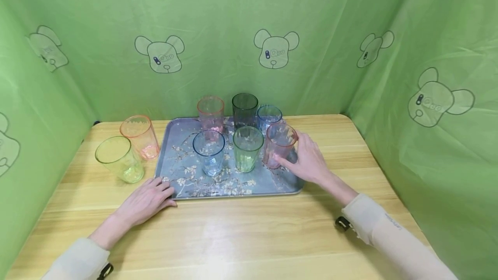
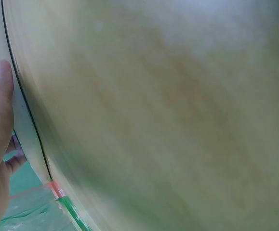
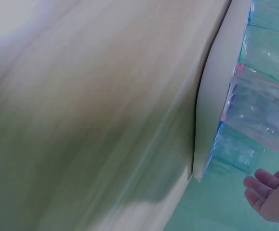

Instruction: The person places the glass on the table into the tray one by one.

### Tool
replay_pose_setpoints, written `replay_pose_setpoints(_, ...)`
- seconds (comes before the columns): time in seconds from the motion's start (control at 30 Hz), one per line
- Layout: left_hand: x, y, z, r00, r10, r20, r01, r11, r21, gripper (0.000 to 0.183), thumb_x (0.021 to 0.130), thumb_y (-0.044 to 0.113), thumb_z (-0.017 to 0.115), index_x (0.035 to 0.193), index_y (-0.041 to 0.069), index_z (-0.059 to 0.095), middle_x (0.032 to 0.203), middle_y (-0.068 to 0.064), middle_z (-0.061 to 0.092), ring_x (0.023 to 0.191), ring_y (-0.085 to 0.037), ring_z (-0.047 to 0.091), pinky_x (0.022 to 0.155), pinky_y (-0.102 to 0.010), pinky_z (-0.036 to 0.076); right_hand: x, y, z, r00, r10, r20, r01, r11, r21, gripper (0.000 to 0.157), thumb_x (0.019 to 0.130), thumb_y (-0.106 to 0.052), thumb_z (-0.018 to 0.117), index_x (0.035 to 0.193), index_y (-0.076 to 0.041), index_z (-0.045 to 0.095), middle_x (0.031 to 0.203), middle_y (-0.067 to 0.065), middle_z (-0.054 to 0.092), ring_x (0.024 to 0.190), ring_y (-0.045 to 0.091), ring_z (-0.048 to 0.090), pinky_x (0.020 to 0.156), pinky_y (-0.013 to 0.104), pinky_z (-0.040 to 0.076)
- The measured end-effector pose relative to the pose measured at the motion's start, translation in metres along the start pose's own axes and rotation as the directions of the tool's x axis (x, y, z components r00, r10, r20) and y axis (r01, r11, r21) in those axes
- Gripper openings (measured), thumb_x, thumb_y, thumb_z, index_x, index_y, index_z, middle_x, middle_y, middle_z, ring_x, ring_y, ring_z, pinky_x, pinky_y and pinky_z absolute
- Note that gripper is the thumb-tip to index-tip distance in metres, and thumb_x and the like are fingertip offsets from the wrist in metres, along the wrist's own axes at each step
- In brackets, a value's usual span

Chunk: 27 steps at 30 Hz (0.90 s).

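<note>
My left hand point(image 1: 149, 200) holds the front left corner of a blue floral tray point(image 1: 180, 187). In the left wrist view its thumb lies across the tray's side, with fingertips at the corner. On the tray's right side stands a pink glass point(image 1: 279, 144). My right hand point(image 1: 309, 159) is beside it, thumb overlapping its front in the head view. The right wrist view shows loosely bent fingers point(image 3: 262, 187) with a gap to the glass. Left of it stand a green glass point(image 1: 249, 150) and a blue glass point(image 1: 210, 154), both upright.
Behind on the tray are another pink glass point(image 1: 212, 113), a dark grey glass point(image 1: 245, 111) and a small blue glass point(image 1: 268, 118). A red-rimmed glass point(image 1: 142, 137) and a yellow glass point(image 1: 120, 159) sit on the wooden table point(image 1: 249, 241). Green curtains point(image 1: 218, 20) surround it.
</note>
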<state>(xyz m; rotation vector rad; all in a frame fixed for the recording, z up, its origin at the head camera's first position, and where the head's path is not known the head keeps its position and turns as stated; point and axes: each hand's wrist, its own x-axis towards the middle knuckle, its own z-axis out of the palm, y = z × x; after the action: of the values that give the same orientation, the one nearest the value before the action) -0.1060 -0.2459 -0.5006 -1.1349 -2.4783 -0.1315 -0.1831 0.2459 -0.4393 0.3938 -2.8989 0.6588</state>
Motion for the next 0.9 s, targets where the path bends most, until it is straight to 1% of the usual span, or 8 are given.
replay_pose_setpoints(0.13, 0.000, -0.001, 0.000, 1.000, 0.001, -0.002, -0.001, 1.000, 0.002, 0.029, 0.088, 0.044, 0.074, 0.087, 0.019, 0.060, 0.082, 0.006, 0.059, 0.083, -0.018, 0.052, 0.078, -0.036, 0.046, -0.002, 0.008, -0.004, 1.000, -0.010, 0.018, 0.011, 0.998, -0.062, 0.118, 0.082, -0.068, 0.079, 0.160, 0.004, 0.028, 0.154, 0.029, 0.046, 0.140, 0.047, 0.047, 0.121, 0.068, 0.034)
replay_pose_setpoints(0.27, 0.001, -0.001, -0.001, 1.000, -0.002, 0.000, 0.002, 1.000, 0.005, 0.029, 0.088, 0.045, 0.074, 0.087, 0.019, 0.059, 0.082, 0.005, 0.059, 0.083, -0.017, 0.052, 0.078, -0.036, 0.047, -0.006, 0.018, -0.006, 0.999, -0.016, 0.043, 0.021, 0.991, -0.130, 0.119, 0.080, -0.076, 0.075, 0.159, 0.004, 0.032, 0.155, 0.029, 0.045, 0.142, 0.047, 0.046, 0.121, 0.067, 0.034)
replay_pose_setpoints(0.4, 0.001, -0.001, -0.001, 1.000, -0.006, 0.009, 0.006, 1.000, 0.006, 0.029, 0.088, 0.045, 0.074, 0.087, 0.020, 0.060, 0.082, 0.006, 0.060, 0.083, -0.017, 0.052, 0.078, -0.036, 0.047, -0.010, 0.029, -0.007, 0.997, -0.045, 0.070, 0.060, 0.971, -0.233, 0.119, 0.082, -0.083, 0.067, 0.155, 0.006, 0.038, 0.153, 0.031, 0.047, 0.141, 0.048, 0.048, 0.119, 0.066, 0.037)
replay_pose_setpoints(0.53, 0.000, -0.001, 0.000, 1.000, -0.010, 0.014, 0.010, 1.000, 0.000, 0.028, 0.088, 0.045, 0.074, 0.087, 0.020, 0.060, 0.082, 0.006, 0.060, 0.083, -0.017, 0.052, 0.078, -0.035, 0.047, -0.013, 0.038, -0.006, 0.994, -0.076, 0.075, 0.097, 0.940, -0.328, 0.116, 0.082, -0.085, 0.063, 0.148, 0.008, 0.045, 0.144, 0.031, 0.053, 0.133, 0.048, 0.053, 0.113, 0.064, 0.044)
replay_pose_setpoints(0.67, 0.000, 0.000, 0.001, 1.000, -0.015, 0.016, 0.015, 1.000, 0.001, 0.029, 0.088, 0.045, 0.075, 0.088, 0.021, 0.060, 0.082, 0.006, 0.060, 0.083, -0.017, 0.052, 0.077, -0.035, 0.047, -0.014, 0.045, -0.005, 0.992, -0.096, 0.077, 0.119, 0.915, -0.387, 0.106, 0.084, -0.083, 0.063, 0.140, 0.007, 0.053, 0.136, 0.029, 0.057, 0.126, 0.046, 0.057, 0.109, 0.062, 0.046)
replay_pose_setpoints(0.8, 0.000, 0.000, 0.001, 1.000, -0.016, 0.016, 0.016, 1.000, 0.005, 0.029, 0.087, 0.045, 0.075, 0.088, 0.021, 0.060, 0.083, 0.006, 0.060, 0.082, -0.017, 0.051, 0.077, -0.035, 0.047, -0.015, 0.050, -0.003, 0.988, -0.108, 0.111, 0.145, 0.896, -0.421, 0.086, 0.090, -0.073, 0.064, 0.127, 0.004, 0.060, 0.129, 0.028, 0.061, 0.121, 0.045, 0.059, 0.106, 0.063, 0.047)
replay_pose_setpoints(0.9, 0.000, 0.001, 0.001, 1.000, -0.017, 0.016, 0.016, 1.000, 0.005, 0.029, 0.087, 0.045, 0.076, 0.087, 0.021, 0.059, 0.082, 0.006, 0.060, 0.082, -0.017, 0.052, 0.077, -0.035, 0.047, -0.015, 0.054, -0.001, 0.983, -0.117, 0.140, 0.167, 0.884, -0.436, 0.074, 0.092, -0.066, 0.064, 0.121, 0.002, 0.062, 0.124, 0.027, 0.062, 0.116, 0.044, 0.061, 0.103, 0.062, 0.049)
